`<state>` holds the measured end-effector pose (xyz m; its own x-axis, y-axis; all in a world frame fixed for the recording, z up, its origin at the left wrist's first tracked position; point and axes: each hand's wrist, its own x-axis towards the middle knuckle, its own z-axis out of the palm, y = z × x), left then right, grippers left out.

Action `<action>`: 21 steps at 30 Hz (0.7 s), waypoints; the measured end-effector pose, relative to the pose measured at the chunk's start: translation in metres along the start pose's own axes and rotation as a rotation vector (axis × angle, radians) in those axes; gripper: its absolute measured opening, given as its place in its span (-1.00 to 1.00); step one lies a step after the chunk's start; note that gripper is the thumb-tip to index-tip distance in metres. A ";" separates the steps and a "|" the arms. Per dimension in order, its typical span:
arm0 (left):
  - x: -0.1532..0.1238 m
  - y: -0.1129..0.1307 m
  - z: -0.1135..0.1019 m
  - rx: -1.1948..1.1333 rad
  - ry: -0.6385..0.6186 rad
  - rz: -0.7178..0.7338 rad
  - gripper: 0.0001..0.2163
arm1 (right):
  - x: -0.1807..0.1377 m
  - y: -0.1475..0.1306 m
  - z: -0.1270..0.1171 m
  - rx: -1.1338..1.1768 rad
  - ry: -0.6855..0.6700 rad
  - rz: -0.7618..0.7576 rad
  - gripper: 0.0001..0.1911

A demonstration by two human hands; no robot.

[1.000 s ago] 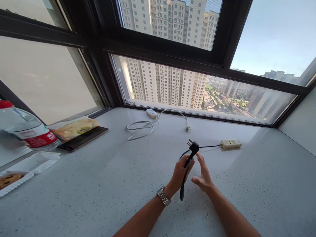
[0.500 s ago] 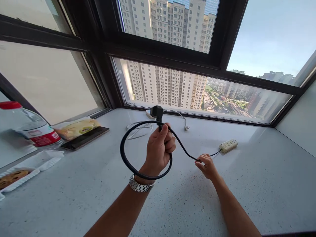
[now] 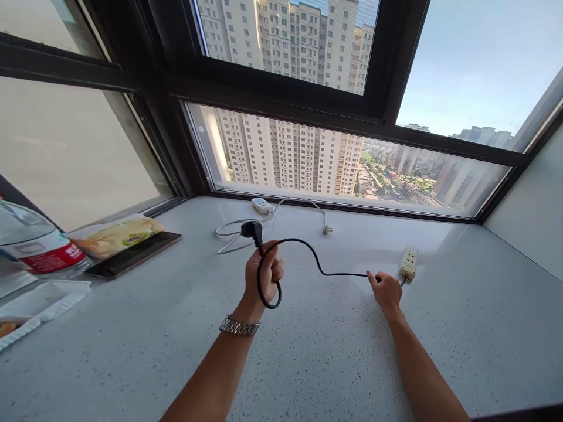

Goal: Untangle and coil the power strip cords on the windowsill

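Observation:
My left hand (image 3: 263, 274), with a metal watch at its wrist, is closed around a black power cord (image 3: 317, 261) just below its black plug (image 3: 252, 229). The plug points up out of the fist, and a small loop of cord hangs at the hand. From there the cord runs slack to my right hand (image 3: 385, 289), whose fingers are pinched on it. Just beyond the right hand, the cord enters a cream power strip (image 3: 409, 262) lying on the white speckled counter (image 3: 325, 351).
Near the window, a white extension cord (image 3: 226, 228) lies with its white socket block (image 3: 262, 205) and plug (image 3: 326, 230). On the left are a water bottle (image 3: 48, 255), a food packet (image 3: 118, 236), a dark phone (image 3: 134, 253) and a white tray (image 3: 48, 305).
The big cord loop at my left hand has shrunk to a small one. Both hands moved apart, the left lower and leftward, the right rightward. The power strip has swung round to stand more upright in view.

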<state>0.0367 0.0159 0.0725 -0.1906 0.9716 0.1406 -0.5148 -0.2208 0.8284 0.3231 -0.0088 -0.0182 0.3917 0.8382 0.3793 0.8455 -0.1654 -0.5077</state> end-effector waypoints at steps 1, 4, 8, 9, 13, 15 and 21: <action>0.000 0.001 -0.002 -0.021 -0.010 0.009 -0.63 | 0.003 0.005 -0.002 -0.009 -0.005 0.024 -0.50; 0.000 0.000 -0.009 -0.049 -0.036 0.026 -0.55 | 0.007 0.015 -0.004 -0.001 -0.004 0.043 -0.50; -0.006 -0.011 -0.016 -0.008 -0.084 -0.015 -0.58 | 0.007 0.018 -0.001 0.018 -0.007 0.010 -0.46; -0.009 -0.015 -0.016 0.018 -0.104 -0.031 -0.58 | 0.006 0.017 0.000 0.026 -0.013 0.000 -0.45; -0.022 -0.036 -0.011 0.164 -0.219 -0.111 -0.53 | 0.002 0.013 0.004 0.041 -0.049 -0.042 -0.40; -0.029 -0.047 -0.007 0.241 -0.291 -0.159 -0.51 | -0.001 0.010 0.004 0.034 -0.071 -0.068 -0.43; -0.045 -0.071 0.005 0.469 -0.445 -0.230 -0.56 | -0.014 -0.003 0.005 0.126 -0.130 -0.244 -0.70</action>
<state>0.0857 -0.0122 0.0102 0.2939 0.9540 0.0591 -0.0652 -0.0417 0.9970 0.3135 -0.0177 -0.0257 0.1262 0.9060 0.4040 0.8540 0.1080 -0.5090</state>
